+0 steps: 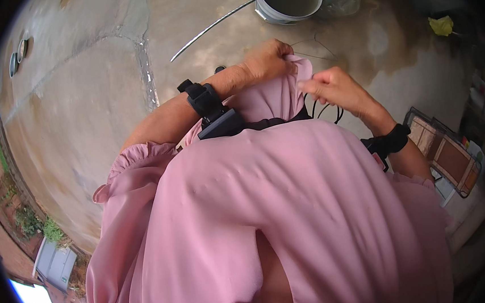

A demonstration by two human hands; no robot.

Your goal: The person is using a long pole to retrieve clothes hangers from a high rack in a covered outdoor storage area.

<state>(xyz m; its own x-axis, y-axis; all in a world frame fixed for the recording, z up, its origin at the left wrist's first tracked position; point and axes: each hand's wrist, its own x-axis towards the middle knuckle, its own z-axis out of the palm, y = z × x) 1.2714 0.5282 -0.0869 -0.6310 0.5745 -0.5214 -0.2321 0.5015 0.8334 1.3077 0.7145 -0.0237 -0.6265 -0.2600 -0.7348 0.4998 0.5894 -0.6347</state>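
Note:
My left hand (267,62) grips a gathered edge of the pink blouse (264,96), pulled out in front of my body. Beside that edge, my right hand (336,90) has its fingers curled, with thumb and forefinger close to the fabric. Whether anything sits between those fingertips cannot be made out. A thin dark strand (316,39) forms a loop just beyond my left hand. Both wrists wear black straps; a dark box-shaped device (222,124) shows by the left one. Black cables (337,115) hang below my right hand.
A white-rimmed bucket (289,13) of murky liquid stands ahead, beside a clear plastic jug (342,4). A twisted metal cable (219,23) crosses overhead of the wet concrete floor (79,91). A yellow leaf (441,26) and a wood-framed object (454,160) lie right.

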